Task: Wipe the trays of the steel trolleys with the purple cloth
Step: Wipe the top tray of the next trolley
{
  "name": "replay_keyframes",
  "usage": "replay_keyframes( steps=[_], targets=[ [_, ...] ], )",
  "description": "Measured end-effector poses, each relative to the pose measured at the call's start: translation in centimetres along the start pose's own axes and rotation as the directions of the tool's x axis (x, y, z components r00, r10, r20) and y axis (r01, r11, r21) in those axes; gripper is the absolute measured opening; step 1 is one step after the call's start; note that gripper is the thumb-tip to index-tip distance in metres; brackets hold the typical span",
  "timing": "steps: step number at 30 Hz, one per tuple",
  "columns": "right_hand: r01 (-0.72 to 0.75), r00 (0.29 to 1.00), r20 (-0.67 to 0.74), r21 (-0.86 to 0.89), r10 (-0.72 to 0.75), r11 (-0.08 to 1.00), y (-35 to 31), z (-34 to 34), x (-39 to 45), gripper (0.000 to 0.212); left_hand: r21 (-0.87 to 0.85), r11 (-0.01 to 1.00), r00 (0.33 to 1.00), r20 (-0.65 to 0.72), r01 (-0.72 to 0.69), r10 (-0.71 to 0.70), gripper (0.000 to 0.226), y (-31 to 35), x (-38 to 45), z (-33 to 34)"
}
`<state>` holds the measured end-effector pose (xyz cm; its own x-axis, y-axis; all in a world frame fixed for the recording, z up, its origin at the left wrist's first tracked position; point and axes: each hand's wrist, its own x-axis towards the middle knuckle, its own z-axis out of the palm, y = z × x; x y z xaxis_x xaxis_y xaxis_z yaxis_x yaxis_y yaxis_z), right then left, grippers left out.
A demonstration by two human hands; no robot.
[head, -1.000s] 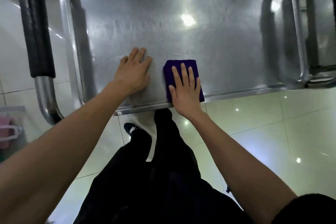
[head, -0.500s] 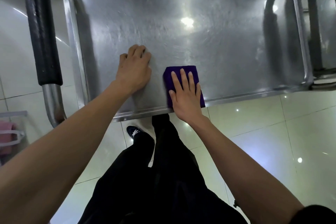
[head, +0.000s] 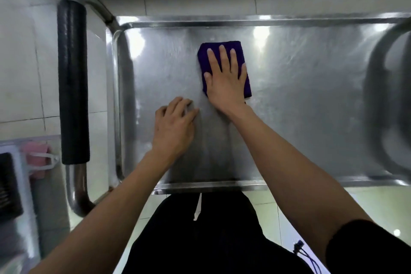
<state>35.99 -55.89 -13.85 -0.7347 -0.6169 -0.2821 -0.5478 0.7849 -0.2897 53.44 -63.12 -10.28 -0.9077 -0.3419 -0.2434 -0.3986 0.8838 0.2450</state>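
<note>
The steel trolley tray (head: 300, 100) lies flat below me, shiny and bare. A folded purple cloth (head: 208, 53) sits on the tray's far middle part. My right hand (head: 224, 80) presses flat on the cloth with straight, spread fingers, covering most of it. My left hand (head: 174, 128) rests on the bare steel nearer to me and left of the cloth, its fingers slightly bent with the tips on the surface, holding nothing.
The trolley's black padded handle (head: 72, 82) runs along the left side on a steel tube. A curved steel frame tube (head: 382, 95) rises at the tray's right end. A pink item (head: 36, 158) and a grey stand sit on the tiled floor at left.
My right hand has pushed the purple cloth away from the near rim toward the tray's far side. My left hand stays on the steel. The view has shifted forward over the tray.
</note>
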Motion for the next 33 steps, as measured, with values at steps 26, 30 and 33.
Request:
replay_keyframes(
  steps=[26,30,33],
  targets=[
    [-0.014,1.000,0.011,0.000,0.014,1.000,-2.0,3.5,-8.6,0.061,0.029,0.997,0.994,0.094,-0.067,0.064,0.043,-3.1,-3.5,0.5],
    [-0.057,0.998,0.006,-0.012,0.057,0.998,-2.6,5.9,-16.2,0.062,0.038,0.995,0.986,0.145,-0.095,0.088,0.050,-3.8,-4.7,0.3],
    [-0.080,0.997,0.004,-0.025,0.080,0.996,-3.1,7.1,-21.0,0.062,0.049,0.991,0.976,0.189,-0.121,0.110,0.055,-4.2,-4.8,0.0]
  ],
)
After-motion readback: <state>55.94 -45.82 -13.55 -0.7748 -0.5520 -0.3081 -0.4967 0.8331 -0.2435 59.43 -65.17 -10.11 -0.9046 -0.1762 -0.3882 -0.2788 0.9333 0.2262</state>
